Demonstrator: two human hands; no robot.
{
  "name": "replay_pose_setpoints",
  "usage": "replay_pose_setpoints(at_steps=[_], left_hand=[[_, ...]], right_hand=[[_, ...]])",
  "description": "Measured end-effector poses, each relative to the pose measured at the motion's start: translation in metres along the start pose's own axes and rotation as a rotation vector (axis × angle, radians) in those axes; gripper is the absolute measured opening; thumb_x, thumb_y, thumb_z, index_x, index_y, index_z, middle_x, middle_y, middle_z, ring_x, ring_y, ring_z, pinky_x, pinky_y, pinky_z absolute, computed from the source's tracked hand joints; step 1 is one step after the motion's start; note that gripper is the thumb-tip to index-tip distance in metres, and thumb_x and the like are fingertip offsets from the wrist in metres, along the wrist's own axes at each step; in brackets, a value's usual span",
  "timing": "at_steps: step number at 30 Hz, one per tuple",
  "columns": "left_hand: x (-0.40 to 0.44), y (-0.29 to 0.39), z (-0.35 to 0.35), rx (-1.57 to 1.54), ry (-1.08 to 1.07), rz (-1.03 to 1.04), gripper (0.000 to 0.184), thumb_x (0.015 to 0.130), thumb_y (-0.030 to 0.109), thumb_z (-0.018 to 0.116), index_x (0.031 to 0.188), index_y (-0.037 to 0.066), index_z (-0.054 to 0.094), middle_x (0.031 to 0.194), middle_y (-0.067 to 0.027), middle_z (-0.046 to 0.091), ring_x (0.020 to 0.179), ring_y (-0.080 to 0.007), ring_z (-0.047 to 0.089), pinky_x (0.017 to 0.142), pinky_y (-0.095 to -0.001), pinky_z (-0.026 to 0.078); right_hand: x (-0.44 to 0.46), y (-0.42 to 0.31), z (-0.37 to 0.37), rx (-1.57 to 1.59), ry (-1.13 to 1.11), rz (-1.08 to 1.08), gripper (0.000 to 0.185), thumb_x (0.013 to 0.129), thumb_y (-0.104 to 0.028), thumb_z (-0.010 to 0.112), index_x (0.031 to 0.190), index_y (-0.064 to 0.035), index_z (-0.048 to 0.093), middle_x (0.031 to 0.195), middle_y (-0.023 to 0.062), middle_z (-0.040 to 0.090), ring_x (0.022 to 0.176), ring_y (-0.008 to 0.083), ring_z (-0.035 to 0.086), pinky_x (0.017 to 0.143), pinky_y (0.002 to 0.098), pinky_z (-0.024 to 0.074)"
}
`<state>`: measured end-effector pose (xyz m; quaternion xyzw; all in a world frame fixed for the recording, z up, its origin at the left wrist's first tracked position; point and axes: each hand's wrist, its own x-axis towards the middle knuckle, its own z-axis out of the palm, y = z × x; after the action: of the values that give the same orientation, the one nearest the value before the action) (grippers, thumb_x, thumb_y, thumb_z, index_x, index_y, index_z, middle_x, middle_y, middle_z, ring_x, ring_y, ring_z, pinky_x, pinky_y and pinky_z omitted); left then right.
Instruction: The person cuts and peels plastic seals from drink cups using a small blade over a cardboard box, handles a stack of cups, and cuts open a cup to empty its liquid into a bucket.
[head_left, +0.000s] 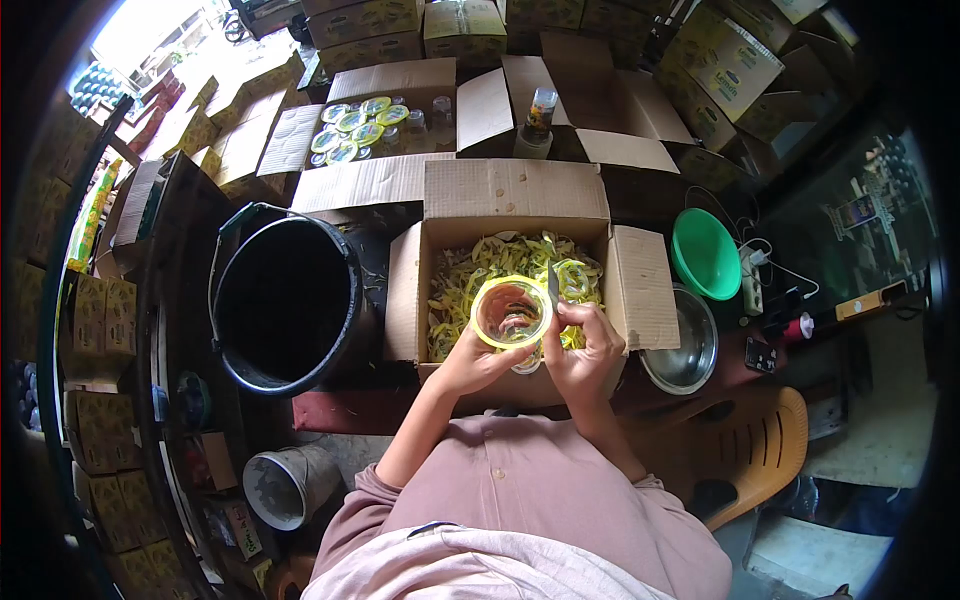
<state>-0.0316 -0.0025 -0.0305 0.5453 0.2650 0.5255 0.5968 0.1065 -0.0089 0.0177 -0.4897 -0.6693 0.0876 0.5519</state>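
Note:
My left hand [468,362] is wrapped round a clear plastic cup [515,335] with a yellow rim, its mouth facing up towards me. In my right hand [585,350] is a small knife [553,284], pinched with its dark blade pointing up against the right side of the rim. Both hands are over an open cardboard box [515,190] filled with yellow and green film scraps [480,255]. The lower part of the cup and the knife's handle are hidden by my fingers.
A black bucket [225,320] stands left of the box. To the right are a green basin [715,255] and a metal bowl [708,345]. Lidded cups [350,122] fill part of another carton behind, beside a bottle [541,110]. An orange chair [790,430] is at right.

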Motion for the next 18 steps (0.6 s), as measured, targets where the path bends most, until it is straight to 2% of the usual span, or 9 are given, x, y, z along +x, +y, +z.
replay_pose_setpoints(at_steps=[9, 14, 18], left_hand=[[0.001, -0.003, -0.001, -0.054, 0.019, 0.023, 0.064, 0.074, 0.004, 0.065, 0.127, 0.003, 0.03, 0.12, -0.0094, 0.04, 0.111, -0.018, 0.042, 0.091, -0.0322, 0.039], [-0.002, 0.004, -0.004, 0.122, -0.073, 0.007, 0.064, 0.07, 0.005, 0.068, 0.124, 0.003, 0.034, 0.117, -0.0094, 0.043, 0.109, -0.0169, 0.044, 0.09, -0.0319, 0.039], [0.001, 0.004, -0.006, 0.072, -0.082, 0.012, 0.066, 0.067, 0.007, 0.069, 0.123, 0.002, 0.035, 0.114, -0.0091, 0.045, 0.107, -0.0161, 0.044, 0.089, -0.0315, 0.04]], right_hand=[[-0.006, -0.005, -0.003, 0.007, -0.001, 0.086, 0.009, 0.07, 0.0, 0.063, 0.077, -0.0009, 0.057, 0.066, 0.0091, 0.058, 0.057, 0.0179, 0.058, 0.054, 0.0277, 0.046], [-0.002, 0.001, -0.004, -0.011, -0.016, 0.007, 0.011, 0.069, 0.002, 0.063, 0.078, -0.0008, 0.058, 0.068, 0.009, 0.058, 0.059, 0.0179, 0.059, 0.054, 0.0274, 0.0463], [0.004, 0.007, -0.007, 0.039, -0.052, -0.023, 0.013, 0.069, 0.004, 0.063, 0.08, -0.0008, 0.059, 0.069, 0.0089, 0.059, 0.059, 0.0187, 0.059, 0.055, 0.0281, 0.0465]])
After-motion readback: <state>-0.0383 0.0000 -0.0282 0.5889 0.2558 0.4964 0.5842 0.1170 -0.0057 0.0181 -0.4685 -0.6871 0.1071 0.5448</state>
